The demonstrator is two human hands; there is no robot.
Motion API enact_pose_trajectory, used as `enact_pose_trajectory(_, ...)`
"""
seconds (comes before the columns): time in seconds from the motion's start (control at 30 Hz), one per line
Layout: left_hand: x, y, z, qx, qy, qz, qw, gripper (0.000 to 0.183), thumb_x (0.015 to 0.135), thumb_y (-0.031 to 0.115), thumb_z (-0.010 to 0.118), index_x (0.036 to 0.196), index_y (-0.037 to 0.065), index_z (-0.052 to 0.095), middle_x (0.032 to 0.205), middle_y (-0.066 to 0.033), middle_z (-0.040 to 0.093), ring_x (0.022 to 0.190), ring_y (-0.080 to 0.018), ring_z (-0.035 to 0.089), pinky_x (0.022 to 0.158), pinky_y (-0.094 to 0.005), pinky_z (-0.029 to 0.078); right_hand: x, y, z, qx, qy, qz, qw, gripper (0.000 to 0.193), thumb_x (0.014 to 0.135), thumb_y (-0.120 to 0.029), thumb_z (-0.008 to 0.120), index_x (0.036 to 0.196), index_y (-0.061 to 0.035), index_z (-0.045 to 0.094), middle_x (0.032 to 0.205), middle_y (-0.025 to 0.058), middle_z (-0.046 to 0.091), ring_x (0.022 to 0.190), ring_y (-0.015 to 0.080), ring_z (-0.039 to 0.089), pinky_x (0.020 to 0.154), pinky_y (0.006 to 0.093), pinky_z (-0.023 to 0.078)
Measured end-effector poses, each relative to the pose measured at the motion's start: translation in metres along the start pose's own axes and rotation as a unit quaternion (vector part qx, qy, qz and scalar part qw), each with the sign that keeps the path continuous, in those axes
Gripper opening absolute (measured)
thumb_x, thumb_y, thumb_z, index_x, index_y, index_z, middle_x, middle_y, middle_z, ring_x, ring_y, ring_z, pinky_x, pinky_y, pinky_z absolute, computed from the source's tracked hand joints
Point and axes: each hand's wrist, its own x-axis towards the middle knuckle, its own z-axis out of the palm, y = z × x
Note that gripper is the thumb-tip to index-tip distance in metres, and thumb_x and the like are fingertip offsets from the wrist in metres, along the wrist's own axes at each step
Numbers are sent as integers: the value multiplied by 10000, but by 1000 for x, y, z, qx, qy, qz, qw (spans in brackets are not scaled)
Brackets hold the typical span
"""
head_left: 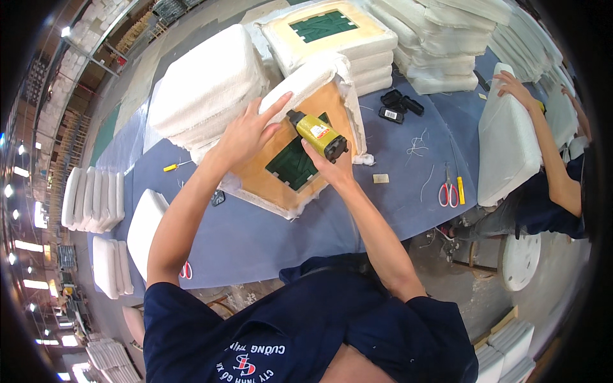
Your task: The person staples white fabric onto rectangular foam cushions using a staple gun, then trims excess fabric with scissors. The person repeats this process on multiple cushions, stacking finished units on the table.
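A white upholstered seat (330,102) leans in front of me, its wooden underside and green webbing (292,165) facing me. My left hand (248,131) has its fingers spread over the seat's upper left edge and holds nothing. In my right hand (332,169) is a chunky yellow-green and black handheld device (317,133) with a label on its side. The device is over the underside, near the webbing; whether it touches the wood I cannot tell. My right fingers are mostly hidden behind it.
White seat stacks (207,76) stand at the far left and far middle of the blue-covered table (408,198). An open black case (401,105), red-handled scissors (449,193), a yellow-handled tool (460,190) and a yellow screwdriver (170,168) lie about. At right, a co-worker's hand (516,90) holds a white seat (507,140).
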Motion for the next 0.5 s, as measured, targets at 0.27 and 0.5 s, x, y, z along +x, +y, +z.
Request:
enact_pose_trajectory(0.27, -2, -2, 5, 6, -4, 4, 1000, 860, 1054, 232, 682, 1734, 481, 219, 1538, -346, 467, 1296, -568, 609, 1083, -591, 539, -14, 36, 9, -90, -29, -26, 995, 571, 788, -332, 943, 1241, -28, 774, 1089, 143, 801, 1063, 324, 690, 1007, 428, 516)
enact_pose_trajectory(0.5, 0, 14, -13, -16, -70, -12, 997, 953, 982, 113, 670, 1764, 377, 193, 1608, -294, 446, 1445, -506, 511, 1180, -539, 473, -30, 50, 11, -184, 6, -115, 976, 699, 746, -329, 976, 1287, 35, 723, 1070, 199, 760, 1034, 376, 690, 939, 455, 534)
